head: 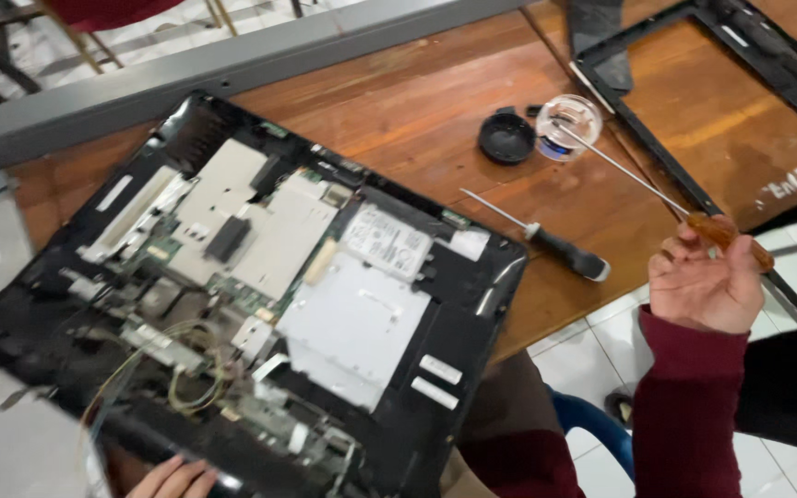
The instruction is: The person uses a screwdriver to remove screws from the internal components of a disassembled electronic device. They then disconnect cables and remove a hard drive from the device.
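Screwdriver (657,191) held in right grip (705,281)

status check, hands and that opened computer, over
Right hand grips long screwdriver, tip at clear cup. Left hand on opened computer near edge. Second screwdriver lies loose beside it.

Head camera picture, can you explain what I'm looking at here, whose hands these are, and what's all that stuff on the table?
The picture comes from a camera worn on a person's head, looking down at their own bare hands. An opened flat computer, back cover off with circuit boards, metal shields and wires exposed, lies tilted on a wooden table. The left hand grips its near edge. The right hand, in a dark red sleeve, holds a long screwdriver by its brown handle, tip reaching toward a small clear container. Beside that sits a round black lid. A second, black-handled screwdriver lies on the table, with a black frame behind.
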